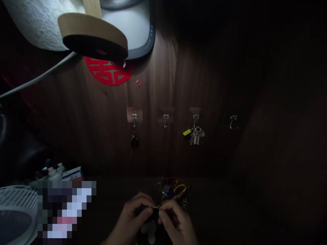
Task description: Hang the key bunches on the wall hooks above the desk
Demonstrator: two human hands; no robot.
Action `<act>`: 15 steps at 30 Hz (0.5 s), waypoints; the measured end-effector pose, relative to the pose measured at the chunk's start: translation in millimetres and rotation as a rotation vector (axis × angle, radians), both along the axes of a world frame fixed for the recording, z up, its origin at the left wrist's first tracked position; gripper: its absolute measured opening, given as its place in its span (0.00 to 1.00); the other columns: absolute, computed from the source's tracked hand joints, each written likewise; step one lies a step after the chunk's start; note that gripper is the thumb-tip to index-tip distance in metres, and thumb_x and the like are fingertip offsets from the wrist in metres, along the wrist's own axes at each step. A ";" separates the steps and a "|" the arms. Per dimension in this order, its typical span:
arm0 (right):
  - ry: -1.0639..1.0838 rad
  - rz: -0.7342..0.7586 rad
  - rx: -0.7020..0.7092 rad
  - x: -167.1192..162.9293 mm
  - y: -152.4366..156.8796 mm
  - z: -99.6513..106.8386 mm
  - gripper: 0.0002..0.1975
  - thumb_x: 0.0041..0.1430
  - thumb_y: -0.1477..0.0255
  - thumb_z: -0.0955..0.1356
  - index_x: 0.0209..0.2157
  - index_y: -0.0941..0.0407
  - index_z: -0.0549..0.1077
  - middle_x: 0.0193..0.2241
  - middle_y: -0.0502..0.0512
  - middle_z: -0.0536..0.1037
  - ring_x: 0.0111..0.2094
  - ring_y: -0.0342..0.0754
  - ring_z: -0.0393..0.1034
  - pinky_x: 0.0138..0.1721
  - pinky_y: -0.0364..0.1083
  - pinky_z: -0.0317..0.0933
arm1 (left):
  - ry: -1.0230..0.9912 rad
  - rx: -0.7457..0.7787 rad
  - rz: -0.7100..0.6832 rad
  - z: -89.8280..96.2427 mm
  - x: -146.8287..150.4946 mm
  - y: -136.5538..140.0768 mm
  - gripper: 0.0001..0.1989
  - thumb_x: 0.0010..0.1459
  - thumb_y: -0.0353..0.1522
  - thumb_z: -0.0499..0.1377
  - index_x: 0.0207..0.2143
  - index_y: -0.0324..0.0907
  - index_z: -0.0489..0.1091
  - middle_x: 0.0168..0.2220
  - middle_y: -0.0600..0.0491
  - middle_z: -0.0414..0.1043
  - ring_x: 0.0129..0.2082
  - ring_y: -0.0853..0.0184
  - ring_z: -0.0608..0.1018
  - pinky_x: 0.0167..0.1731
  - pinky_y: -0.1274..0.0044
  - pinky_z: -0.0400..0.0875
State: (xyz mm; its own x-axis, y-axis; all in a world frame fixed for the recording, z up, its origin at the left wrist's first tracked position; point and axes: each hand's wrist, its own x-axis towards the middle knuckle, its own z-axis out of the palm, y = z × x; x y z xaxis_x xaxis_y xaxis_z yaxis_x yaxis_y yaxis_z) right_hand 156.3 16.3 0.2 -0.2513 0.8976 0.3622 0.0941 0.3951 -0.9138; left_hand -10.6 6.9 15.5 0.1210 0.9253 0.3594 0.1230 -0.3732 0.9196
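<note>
Low in the view, my left hand (136, 212) and my right hand (176, 217) are close together, thumbs and fingers pinched. Between their fingertips is what looks like a keychain (155, 212), with a small shiny metal part on top and a dark piece below. A pale rounded shape (149, 231) shows beneath it; whether it is attached, I cannot tell. Just beyond my fingers lies a pile of keys (165, 190) with red and yellow cords (180, 191). Another small metal ring (184, 203) rests beside my right hand. Dim light hides the finer details.
On the wood panel are several metal hooks; one bears a bunch of keys (197, 135), another a dark keyring (134, 141). A lamp (94, 30) hangs above a red paper cutout (112, 73). At left are a white fan (17, 211) and small bottles (54, 174).
</note>
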 end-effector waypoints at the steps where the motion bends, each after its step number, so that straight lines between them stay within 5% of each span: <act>1: 0.004 0.004 -0.008 -0.5 0.4 -0.3 0.17 0.58 0.55 0.62 0.27 0.55 0.68 0.20 0.49 0.72 0.22 0.42 0.65 0.25 0.38 0.58 | 0.002 0.012 -0.007 -0.2 0.0 0.1 0.08 0.55 0.38 0.60 0.28 0.45 0.76 0.31 0.50 0.73 0.34 0.63 0.75 0.37 0.74 0.67; 9: 0.028 -0.041 -0.002 -2.3 4.8 0.2 0.19 0.58 0.53 0.61 0.34 0.53 0.72 0.28 0.53 0.76 0.29 0.46 0.70 0.31 0.40 0.63 | -0.102 -0.071 -0.025 17.2 -7.4 -3.0 0.12 0.48 0.42 0.64 0.23 0.44 0.74 0.38 0.48 0.75 0.43 0.57 0.74 0.44 0.70 0.66; 15: 0.033 -0.095 -0.039 -1.1 6.0 -2.9 0.20 0.57 0.52 0.62 0.35 0.53 0.73 0.26 0.53 0.76 0.27 0.46 0.69 0.28 0.40 0.64 | -0.116 -0.083 0.292 51.0 -17.2 0.3 0.09 0.49 0.39 0.62 0.23 0.44 0.72 0.39 0.48 0.79 0.43 0.55 0.77 0.45 0.67 0.68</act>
